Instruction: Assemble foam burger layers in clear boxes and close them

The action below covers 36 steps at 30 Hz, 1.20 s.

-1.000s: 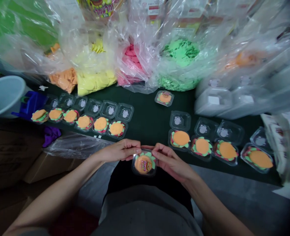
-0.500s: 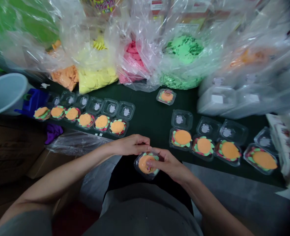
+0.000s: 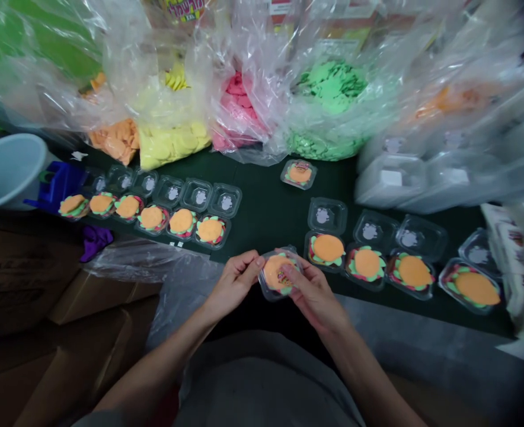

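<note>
Between my hands, at the table's near edge, is a closed clear plastic box (image 3: 272,273) with a burger-shaped candy inside and a printed label on its lid. My right hand (image 3: 318,293) grips its right side, thumb on top by the label. My left hand (image 3: 237,279) pinches the box's left edge with thumb and fingers. To the left stands a row of open clear boxes (image 3: 211,230), each holding a layered burger candy with an orange top. More open boxes (image 3: 327,249) of the same kind sit to the right. Farther back lies one closed, labelled box (image 3: 298,173).
Plastic bags of orange (image 3: 117,141), yellow (image 3: 175,142), pink (image 3: 235,112) and green pieces (image 3: 333,89) line the back. Stacked clear containers (image 3: 395,181) stand at the right. A pale tub (image 3: 13,169) and a blue tape dispenser (image 3: 60,187) are at the left.
The held box has moved up and slightly right, and tilted. My left hand has come down from the box's top edge to its left edge.
</note>
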{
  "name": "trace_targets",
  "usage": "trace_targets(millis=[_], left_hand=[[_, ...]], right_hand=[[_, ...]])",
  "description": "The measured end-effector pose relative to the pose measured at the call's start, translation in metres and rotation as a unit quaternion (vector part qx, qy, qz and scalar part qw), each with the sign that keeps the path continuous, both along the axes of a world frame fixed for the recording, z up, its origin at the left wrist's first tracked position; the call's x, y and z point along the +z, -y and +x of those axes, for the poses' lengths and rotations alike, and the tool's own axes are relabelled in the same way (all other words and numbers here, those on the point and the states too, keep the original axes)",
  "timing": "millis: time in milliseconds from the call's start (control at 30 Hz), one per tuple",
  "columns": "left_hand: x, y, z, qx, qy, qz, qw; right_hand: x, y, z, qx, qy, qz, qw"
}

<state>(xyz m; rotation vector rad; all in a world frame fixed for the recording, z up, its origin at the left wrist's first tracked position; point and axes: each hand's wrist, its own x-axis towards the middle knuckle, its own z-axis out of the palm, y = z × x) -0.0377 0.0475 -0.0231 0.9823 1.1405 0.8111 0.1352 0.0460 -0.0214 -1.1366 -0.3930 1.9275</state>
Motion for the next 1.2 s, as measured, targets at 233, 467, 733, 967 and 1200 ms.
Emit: trace_targets(millis=[233, 467, 733, 967, 1200], left_hand=[[-0.008, 0.023, 0.024, 0.058, -0.083, 0.034, 0.994], [-0.009, 0.004, 0.02, 0.085, 0.016, 0.02, 0.996], [-0.004, -0.011, 0.004, 0.067, -0.108, 0.067, 0.99], [-0.012, -0.005, 0.017, 0.125, 0.014, 0.024, 0.992], [-0.017, -0.013, 0.016, 0.148, 0.048, 0.009, 0.988]], right_hand=[[-0.005, -0.003, -0.021, -0.128, 0.018, 0.033, 0.991], [-0.002, -0.01, -0.025, -0.131, -0.002, 0.044, 0.99], [-0.002, -0.016, -0.029, -0.127, -0.024, 0.045, 0.991], [-0.009, -0.01, -0.039, -0.153, -0.031, 0.021, 0.988], [-0.012, -0.019, -0.041, -0.146, -0.046, 0.01, 0.988]])
